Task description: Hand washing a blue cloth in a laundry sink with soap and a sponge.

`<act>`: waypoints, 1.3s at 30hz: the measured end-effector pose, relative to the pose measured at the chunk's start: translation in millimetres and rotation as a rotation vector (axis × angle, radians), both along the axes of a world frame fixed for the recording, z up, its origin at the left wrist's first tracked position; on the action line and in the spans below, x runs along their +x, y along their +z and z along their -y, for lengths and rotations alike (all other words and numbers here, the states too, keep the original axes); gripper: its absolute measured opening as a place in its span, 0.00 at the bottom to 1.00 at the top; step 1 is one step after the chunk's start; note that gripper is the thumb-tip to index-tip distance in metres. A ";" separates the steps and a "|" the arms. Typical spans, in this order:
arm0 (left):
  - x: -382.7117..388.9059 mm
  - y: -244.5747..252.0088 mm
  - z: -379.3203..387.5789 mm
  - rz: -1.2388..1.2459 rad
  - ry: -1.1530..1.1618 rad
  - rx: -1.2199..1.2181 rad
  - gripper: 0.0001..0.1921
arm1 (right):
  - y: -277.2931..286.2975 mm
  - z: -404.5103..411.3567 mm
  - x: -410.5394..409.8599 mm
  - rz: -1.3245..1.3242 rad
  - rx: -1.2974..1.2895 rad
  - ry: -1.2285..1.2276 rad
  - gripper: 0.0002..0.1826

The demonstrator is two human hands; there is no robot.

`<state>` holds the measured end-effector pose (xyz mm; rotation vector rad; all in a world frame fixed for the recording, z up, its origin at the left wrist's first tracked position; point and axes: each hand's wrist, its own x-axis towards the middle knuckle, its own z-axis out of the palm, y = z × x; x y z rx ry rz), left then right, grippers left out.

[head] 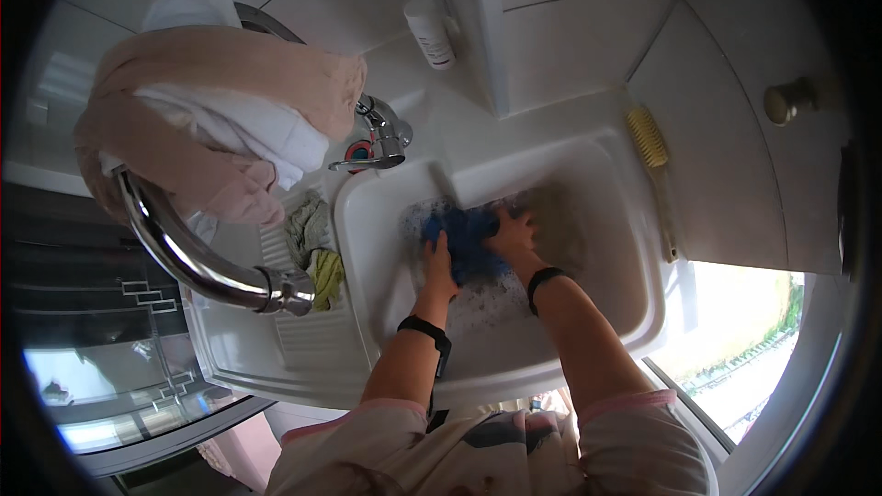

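Blue cloth point(468, 238) lies bunched in soapy water in the basin of a white laundry sink point(623, 303). My left hand point(439, 265) grips its left side, the fingertips pressed into the fabric. On the other side, my right hand point(511, 233) holds the cloth with bent fingers, some of them hidden or blurred. Suds float around the fabric. Both wrists carry black bands, the left one with what looks like a watch.
A chrome faucet point(386, 141) rises behind the basin. At left, a curved chrome bar point(186, 248) carries draped beige and white cloths point(227, 96). Grey and yellow-green rags point(325, 279) lie on the ribbed drainboard. A yellow-bristled brush point(654, 172) rests on the right rim; a white bottle point(431, 34) stands behind.
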<state>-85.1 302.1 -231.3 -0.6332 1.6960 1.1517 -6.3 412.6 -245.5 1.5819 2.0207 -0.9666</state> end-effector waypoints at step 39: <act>-3.4 -21.4 0.2 0.267 0.125 0.146 0.37 | -11.2 9.0 0.3 -0.406 -0.190 0.128 0.35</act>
